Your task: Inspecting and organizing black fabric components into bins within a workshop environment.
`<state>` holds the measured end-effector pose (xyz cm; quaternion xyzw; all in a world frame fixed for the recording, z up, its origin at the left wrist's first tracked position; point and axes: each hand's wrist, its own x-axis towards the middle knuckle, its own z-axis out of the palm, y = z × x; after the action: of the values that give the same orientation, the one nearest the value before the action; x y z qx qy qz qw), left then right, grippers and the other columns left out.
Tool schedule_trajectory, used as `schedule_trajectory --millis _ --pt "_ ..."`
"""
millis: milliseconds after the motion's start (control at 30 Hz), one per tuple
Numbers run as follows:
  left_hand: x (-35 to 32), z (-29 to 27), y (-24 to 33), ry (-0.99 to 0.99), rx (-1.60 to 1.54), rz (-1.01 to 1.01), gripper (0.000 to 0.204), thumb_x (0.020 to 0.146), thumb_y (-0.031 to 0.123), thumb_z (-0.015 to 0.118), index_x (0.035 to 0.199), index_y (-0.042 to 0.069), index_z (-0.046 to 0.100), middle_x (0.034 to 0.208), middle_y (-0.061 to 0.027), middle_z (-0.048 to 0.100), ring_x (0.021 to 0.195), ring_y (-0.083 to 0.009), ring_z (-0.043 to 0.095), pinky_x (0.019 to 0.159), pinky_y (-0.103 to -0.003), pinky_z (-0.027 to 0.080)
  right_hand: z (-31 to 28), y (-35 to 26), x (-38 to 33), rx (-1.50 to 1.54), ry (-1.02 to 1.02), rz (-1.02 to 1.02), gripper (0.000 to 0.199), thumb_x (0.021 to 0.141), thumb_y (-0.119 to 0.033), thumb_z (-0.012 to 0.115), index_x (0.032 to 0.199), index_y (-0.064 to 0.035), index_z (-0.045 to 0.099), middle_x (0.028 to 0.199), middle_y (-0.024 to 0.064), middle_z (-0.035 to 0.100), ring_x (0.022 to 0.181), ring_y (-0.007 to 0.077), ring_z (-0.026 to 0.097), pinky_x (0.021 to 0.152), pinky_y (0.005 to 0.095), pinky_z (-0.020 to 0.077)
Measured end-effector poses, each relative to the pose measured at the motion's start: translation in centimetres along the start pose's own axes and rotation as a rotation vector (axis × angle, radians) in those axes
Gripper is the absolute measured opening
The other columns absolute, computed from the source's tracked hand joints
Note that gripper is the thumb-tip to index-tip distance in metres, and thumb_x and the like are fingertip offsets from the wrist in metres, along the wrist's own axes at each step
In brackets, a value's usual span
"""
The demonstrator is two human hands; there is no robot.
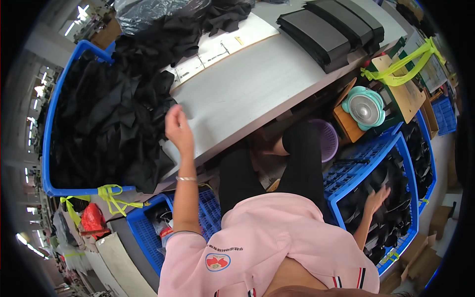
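My left hand [178, 127] is raised over the grey worktable [257, 84], fingers loosely curled, right beside a big heap of black fabric pieces [114, 114] in a blue crate [49, 148]. It holds nothing I can see. My right hand [376, 198] reaches down to the right into another blue crate [341, 208] filled with black pieces [391, 198], fingers spread and resting on them. I sit with black-trousered legs [302, 163] under the table edge.
A stack of dark flat panels [331, 29] lies at the table's far end, next to a pale paper sheet [222, 49]. A purple basket [326, 138] and a teal fan [364, 107] sit under and beside the table. More blue crates [148, 232] stand at lower left.
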<state>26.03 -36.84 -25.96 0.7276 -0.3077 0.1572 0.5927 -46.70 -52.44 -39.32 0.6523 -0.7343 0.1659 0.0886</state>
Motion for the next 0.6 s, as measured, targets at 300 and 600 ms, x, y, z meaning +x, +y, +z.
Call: schedule_trajectory --millis 300,600 --pt "15.8 -1.5 -13.4 -0.104 0.691 -0.169 0.037 0.083 0.024 0.075 0.113 0.003 0.07 0.111 -0.0208 0.069 0.105 -0.0387 0.064 0.09 -0.045 0.051 -6.6 -27.5 2.6 0.391 -0.131 -0.652 0.055 0.085 0.004 0.062 0.138 -0.0007 0.048 0.156 0.0227 0.031 0.137 0.0391 0.042 0.109 0.0429 0.0389" --pt "10.0 4.5 -0.4 -0.116 0.227 0.242 0.014 0.091 0.014 0.067 0.098 0.003 0.072 0.088 -0.0133 0.066 0.08 -0.0314 0.064 0.072 -0.037 0.051 -11.8 -44.4 -0.9 0.781 -0.082 -1.255 0.042 0.081 0.0 0.067 0.123 0.0019 0.061 0.134 0.0186 0.057 0.123 0.0346 0.056 0.105 0.0422 0.0453"
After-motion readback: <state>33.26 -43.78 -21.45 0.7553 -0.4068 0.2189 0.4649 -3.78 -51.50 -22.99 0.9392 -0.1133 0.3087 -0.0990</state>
